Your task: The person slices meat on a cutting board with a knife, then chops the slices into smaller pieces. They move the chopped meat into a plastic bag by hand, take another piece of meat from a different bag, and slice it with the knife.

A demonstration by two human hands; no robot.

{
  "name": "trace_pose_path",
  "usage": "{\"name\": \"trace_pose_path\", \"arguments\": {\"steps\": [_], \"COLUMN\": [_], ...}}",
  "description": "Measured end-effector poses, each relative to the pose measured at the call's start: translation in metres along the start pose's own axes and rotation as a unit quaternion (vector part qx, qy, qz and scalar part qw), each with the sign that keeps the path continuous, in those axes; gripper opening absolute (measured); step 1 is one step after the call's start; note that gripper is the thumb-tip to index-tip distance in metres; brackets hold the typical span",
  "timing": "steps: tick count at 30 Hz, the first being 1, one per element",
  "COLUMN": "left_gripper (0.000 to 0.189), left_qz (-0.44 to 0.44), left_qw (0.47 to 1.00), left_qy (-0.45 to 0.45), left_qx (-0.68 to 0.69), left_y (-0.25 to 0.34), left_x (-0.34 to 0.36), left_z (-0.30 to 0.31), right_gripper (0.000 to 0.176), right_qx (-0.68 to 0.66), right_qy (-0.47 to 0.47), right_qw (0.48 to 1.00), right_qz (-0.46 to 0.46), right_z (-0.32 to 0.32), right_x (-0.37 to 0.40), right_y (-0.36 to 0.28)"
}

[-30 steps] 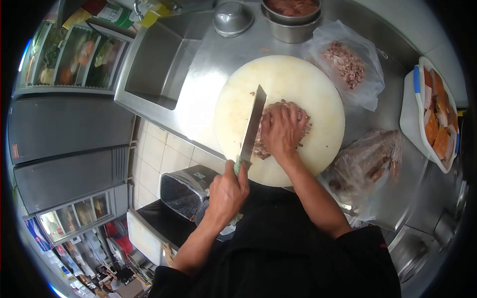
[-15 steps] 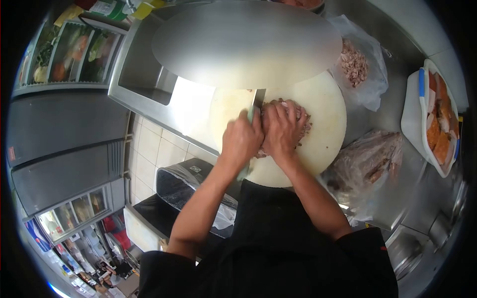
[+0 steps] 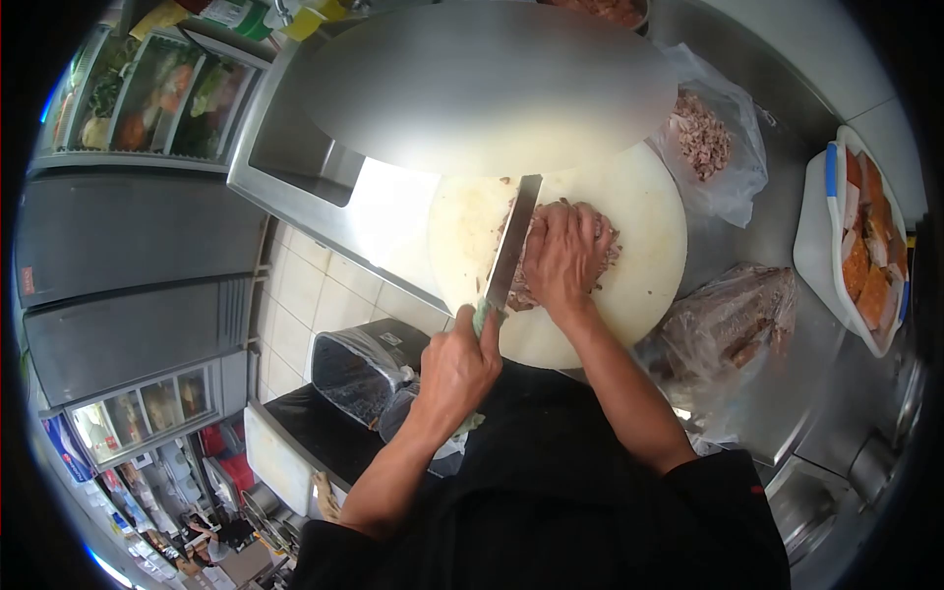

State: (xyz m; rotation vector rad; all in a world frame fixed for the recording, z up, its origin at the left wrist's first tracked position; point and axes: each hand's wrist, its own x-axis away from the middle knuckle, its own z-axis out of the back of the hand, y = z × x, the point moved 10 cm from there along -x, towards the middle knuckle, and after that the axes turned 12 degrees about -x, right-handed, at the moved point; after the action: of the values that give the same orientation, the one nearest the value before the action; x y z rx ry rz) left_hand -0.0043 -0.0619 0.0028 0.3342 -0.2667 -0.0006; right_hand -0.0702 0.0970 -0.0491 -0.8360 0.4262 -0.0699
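My left hand (image 3: 457,362) is closed around the greenish handle of a long knife (image 3: 513,246), near the board's front left edge. The blade points away from me and lies along the left side of a pile of chopped meat (image 3: 524,292). Spread over that pile, my right hand (image 3: 563,258) presses and holds the meat with bent fingers. Both meat and blade are on a round, pale cutting board (image 3: 644,295). Small scraps are scattered on the board. A blurred oval hides the board's far edge.
A plastic bag with chopped meat (image 3: 700,143) lies at the upper right, another wrapped bag (image 3: 733,320) below it. A white tub (image 3: 821,221) of cooked pieces stands far right. A sink (image 3: 305,162) is at upper left, a lined bin (image 3: 359,369) below.
My left hand has moved down and left, towards me, drawing the knife back so that more of the blade shows. My right hand stays on the meat, almost unmoved.
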Motion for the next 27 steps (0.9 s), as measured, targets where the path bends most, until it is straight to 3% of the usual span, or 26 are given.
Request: {"name": "trace_pose_path", "arguments": {"steps": [8, 10, 15, 18, 20, 23, 27], "left_gripper": [0.027, 0.026, 0.030, 0.034, 0.038, 0.039, 0.034], "left_qz": [0.035, -0.008, 0.003, -0.027, -0.004, -0.040, -0.012], "left_qw": [0.996, 0.999, 1.000, 0.997, 0.999, 0.995, 0.998], "left_qy": [-0.076, -0.044, -0.008, 0.055, 0.007, 0.079, 0.040], "left_qx": [-0.019, -0.019, 0.026, 0.042, 0.051, 0.053, 0.052], "left_y": [-0.016, -0.010, 0.023, 0.045, 0.038, 0.037, 0.026], "left_x": [0.029, 0.010, -0.072, -0.115, -0.129, -0.104, -0.045], "left_z": [-0.015, -0.025, -0.036, -0.021, -0.018, 0.014, 0.019], "right_gripper": [0.014, 0.014, 0.016, 0.016, 0.016, 0.015, 0.013], "right_qx": [0.030, 0.050, 0.064, 0.009, 0.005, -0.021, -0.030], "right_qy": [-0.009, -0.012, 0.006, 0.002, -0.005, -0.018, 0.038], "right_qw": [1.000, 0.999, 0.998, 0.999, 0.999, 1.000, 0.998], "right_qz": [-0.001, 0.006, 0.018, 0.037, 0.031, 0.009, 0.034], "right_z": [-0.002, -0.001, -0.006, 0.001, 0.000, 0.003, 0.007], "right_x": [-0.001, -0.001, 0.003, 0.005, 0.002, 0.000, 0.002], "right_y": [0.001, -0.002, 0.002, -0.002, 0.000, 0.002, 0.001]}}
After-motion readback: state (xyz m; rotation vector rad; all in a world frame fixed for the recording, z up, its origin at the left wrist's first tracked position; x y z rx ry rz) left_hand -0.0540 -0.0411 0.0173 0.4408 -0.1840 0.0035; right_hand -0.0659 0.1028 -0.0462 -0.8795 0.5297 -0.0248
